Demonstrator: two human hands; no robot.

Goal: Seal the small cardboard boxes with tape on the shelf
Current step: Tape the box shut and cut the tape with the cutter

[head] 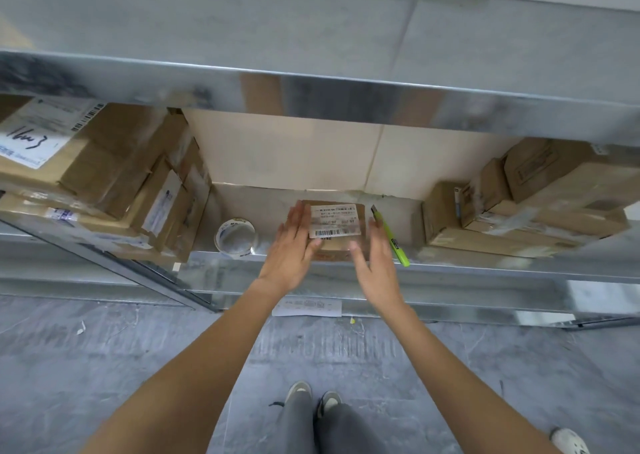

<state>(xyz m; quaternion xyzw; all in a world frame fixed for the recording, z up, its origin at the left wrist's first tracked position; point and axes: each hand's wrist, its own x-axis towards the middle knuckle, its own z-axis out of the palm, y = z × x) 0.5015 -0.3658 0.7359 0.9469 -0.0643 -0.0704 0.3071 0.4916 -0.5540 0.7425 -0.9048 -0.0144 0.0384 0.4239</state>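
A small cardboard box (341, 245) with a white barcode label on top sits at the middle of the metal shelf (467, 270). My left hand (292, 245) lies against the box's left side with straight fingers. On the right of the box, my right hand (374, 256) is held with its fingers straight; the blur hides whether it touches. Left of the box stands a roll of clear tape (236, 238). A yellow-green utility knife (391, 237) lies just right of my right hand.
Stacked cardboard boxes (104, 176) fill the shelf's left part, and more boxes (519, 207) sit at the right. An upper shelf edge (311, 90) overhangs. A paper sheet (308, 307) lies on the grey floor below, near my feet (311, 398).
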